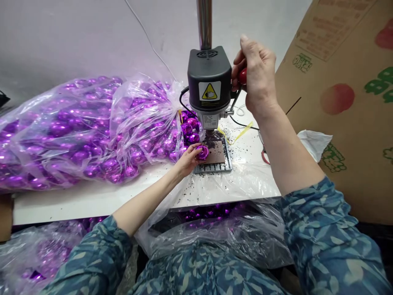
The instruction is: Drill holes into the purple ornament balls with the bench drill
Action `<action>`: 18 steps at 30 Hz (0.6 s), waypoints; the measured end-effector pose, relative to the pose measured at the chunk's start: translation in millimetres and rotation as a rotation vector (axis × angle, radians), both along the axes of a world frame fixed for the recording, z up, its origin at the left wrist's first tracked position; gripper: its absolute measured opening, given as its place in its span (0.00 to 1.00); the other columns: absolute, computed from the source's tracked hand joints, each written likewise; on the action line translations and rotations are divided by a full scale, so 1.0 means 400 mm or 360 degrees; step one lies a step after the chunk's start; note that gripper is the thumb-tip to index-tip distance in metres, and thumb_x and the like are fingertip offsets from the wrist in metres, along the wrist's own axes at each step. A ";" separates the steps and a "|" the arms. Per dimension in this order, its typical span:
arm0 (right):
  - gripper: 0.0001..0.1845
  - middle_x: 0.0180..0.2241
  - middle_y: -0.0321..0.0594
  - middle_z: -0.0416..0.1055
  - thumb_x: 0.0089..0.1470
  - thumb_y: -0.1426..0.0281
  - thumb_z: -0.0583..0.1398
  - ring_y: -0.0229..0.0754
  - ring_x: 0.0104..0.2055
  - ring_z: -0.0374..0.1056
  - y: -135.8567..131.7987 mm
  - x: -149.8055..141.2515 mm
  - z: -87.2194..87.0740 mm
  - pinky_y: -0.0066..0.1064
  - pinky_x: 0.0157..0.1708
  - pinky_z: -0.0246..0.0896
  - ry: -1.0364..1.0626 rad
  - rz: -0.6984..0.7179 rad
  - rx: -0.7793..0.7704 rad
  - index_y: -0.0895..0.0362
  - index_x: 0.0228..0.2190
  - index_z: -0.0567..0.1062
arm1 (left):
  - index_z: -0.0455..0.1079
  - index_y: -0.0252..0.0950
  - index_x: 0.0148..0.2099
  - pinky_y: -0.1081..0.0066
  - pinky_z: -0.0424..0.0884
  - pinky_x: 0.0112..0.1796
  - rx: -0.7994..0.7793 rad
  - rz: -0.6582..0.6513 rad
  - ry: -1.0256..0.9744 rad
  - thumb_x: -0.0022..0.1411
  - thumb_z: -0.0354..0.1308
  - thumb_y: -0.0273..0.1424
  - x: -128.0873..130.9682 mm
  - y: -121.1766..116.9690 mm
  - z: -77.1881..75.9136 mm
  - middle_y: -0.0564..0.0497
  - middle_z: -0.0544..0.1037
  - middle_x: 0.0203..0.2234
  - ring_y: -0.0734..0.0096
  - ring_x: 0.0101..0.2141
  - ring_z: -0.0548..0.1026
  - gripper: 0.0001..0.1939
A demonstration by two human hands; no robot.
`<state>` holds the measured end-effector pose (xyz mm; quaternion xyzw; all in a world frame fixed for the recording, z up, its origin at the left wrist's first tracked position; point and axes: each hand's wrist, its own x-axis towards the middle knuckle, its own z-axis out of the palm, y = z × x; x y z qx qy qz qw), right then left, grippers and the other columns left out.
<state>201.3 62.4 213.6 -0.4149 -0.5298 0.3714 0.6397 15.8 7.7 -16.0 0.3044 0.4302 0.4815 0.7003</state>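
Note:
Between the fingers of my left hand (188,159) is a shiny purple bauble (203,153), held at the left edge of a brown board (217,153). That board lies on the slotted metal base (227,167) of a small bench drill press (209,78). My right hand (258,69) is raised beside the machine's black housing, its fingers wrapped round the red knob (242,76) of the lever. The drill's lower end sits above and behind the bauble; whether it touches anything I cannot tell.
A big clear plastic bag (76,131) of purple baubles lies left, its mouth by the press. Dark shavings litter the white table (61,200). A printed cardboard box (337,123) stands right. Another plastic bag (221,237) with baubles hangs below the front edge.

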 end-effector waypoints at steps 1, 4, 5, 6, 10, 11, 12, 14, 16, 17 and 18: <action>0.25 0.12 0.25 0.63 0.74 0.66 0.50 0.29 0.14 0.55 -0.001 -0.002 0.003 0.27 0.16 0.47 0.0016 -0.0004 -0.0009 0.54 0.22 0.64 | 0.73 0.40 0.52 0.64 0.81 0.45 0.0094 -0.0002 -0.0001 0.59 0.76 0.34 -0.003 -0.002 -0.011 0.49 0.83 0.44 0.65 0.44 0.82 0.21; 0.28 0.11 0.26 0.61 0.74 0.61 0.51 0.28 0.13 0.53 0.001 -0.008 0.007 0.26 0.16 0.44 0.0066 -0.0020 -0.0016 0.55 0.21 0.64 | 0.72 0.41 0.54 0.65 0.79 0.47 0.0300 0.0040 0.0027 0.59 0.77 0.39 -0.008 -0.001 -0.044 0.50 0.83 0.44 0.68 0.44 0.82 0.25; 0.29 0.11 0.26 0.60 0.74 0.59 0.51 0.28 0.13 0.53 0.002 -0.010 0.007 0.26 0.16 0.43 0.0081 -0.0023 -0.0015 0.56 0.20 0.64 | 0.72 0.42 0.54 0.64 0.79 0.49 0.0348 0.0068 0.0054 0.58 0.77 0.40 -0.006 0.002 -0.054 0.51 0.83 0.44 0.68 0.44 0.81 0.26; 0.30 0.11 0.26 0.59 0.73 0.57 0.50 0.28 0.13 0.52 0.004 -0.011 0.007 0.25 0.15 0.43 0.0090 -0.0026 -0.0016 0.56 0.20 0.64 | 0.71 0.42 0.54 0.64 0.78 0.50 0.0394 0.0107 0.0089 0.58 0.77 0.41 -0.003 0.007 -0.063 0.51 0.83 0.44 0.68 0.44 0.81 0.27; 0.30 0.11 0.26 0.58 0.74 0.59 0.50 0.28 0.13 0.51 0.007 -0.011 0.004 0.25 0.15 0.41 0.0083 -0.0038 -0.0014 0.56 0.19 0.64 | 0.70 0.41 0.52 0.65 0.75 0.54 0.0567 0.0247 0.0240 0.56 0.78 0.42 0.015 0.029 -0.084 0.52 0.83 0.42 0.67 0.47 0.81 0.28; 0.29 0.10 0.26 0.58 0.74 0.61 0.50 0.28 0.13 0.51 0.007 -0.010 0.003 0.25 0.15 0.41 0.0071 -0.0036 -0.0016 0.56 0.19 0.64 | 0.70 0.41 0.52 0.66 0.74 0.55 0.0587 0.0252 0.0263 0.56 0.78 0.41 0.019 0.032 -0.084 0.52 0.83 0.42 0.67 0.48 0.81 0.28; 0.29 0.10 0.26 0.58 0.74 0.63 0.50 0.28 0.13 0.51 0.007 -0.009 0.003 0.25 0.15 0.41 0.0058 -0.0039 -0.0023 0.56 0.19 0.64 | 0.70 0.42 0.52 0.66 0.74 0.55 0.0594 0.0244 0.0276 0.56 0.78 0.41 0.024 0.033 -0.082 0.52 0.83 0.43 0.67 0.49 0.81 0.27; 0.28 0.10 0.25 0.57 0.73 0.66 0.51 0.28 0.13 0.51 0.008 -0.008 0.004 0.25 0.15 0.43 0.0026 -0.0040 -0.0037 0.55 0.19 0.65 | 0.69 0.42 0.52 0.67 0.74 0.56 0.0586 0.0202 0.0291 0.58 0.77 0.39 0.031 0.031 -0.075 0.53 0.83 0.43 0.67 0.50 0.80 0.26; 0.28 0.10 0.24 0.58 0.73 0.67 0.51 0.28 0.14 0.52 0.009 -0.009 0.005 0.24 0.15 0.44 -0.0002 -0.0045 -0.0047 0.55 0.19 0.65 | 0.69 0.43 0.53 0.67 0.73 0.58 0.0574 0.0162 0.0314 0.60 0.76 0.36 0.036 0.026 -0.066 0.53 0.83 0.43 0.68 0.52 0.80 0.24; 0.28 0.10 0.24 0.57 0.73 0.67 0.51 0.28 0.14 0.52 0.010 -0.010 0.005 0.24 0.15 0.44 -0.0010 -0.0057 -0.0050 0.55 0.19 0.65 | 0.69 0.43 0.53 0.67 0.73 0.58 0.0571 0.0150 0.0331 0.60 0.75 0.35 0.038 0.024 -0.061 0.53 0.82 0.44 0.68 0.53 0.80 0.23; 0.28 0.10 0.24 0.57 0.73 0.66 0.51 0.27 0.14 0.51 0.010 -0.011 0.005 0.24 0.16 0.44 -0.0017 -0.0073 -0.0047 0.55 0.19 0.65 | 0.69 0.43 0.53 0.66 0.73 0.59 0.0567 0.0148 0.0350 0.61 0.75 0.34 0.040 0.022 -0.057 0.52 0.82 0.44 0.68 0.53 0.80 0.23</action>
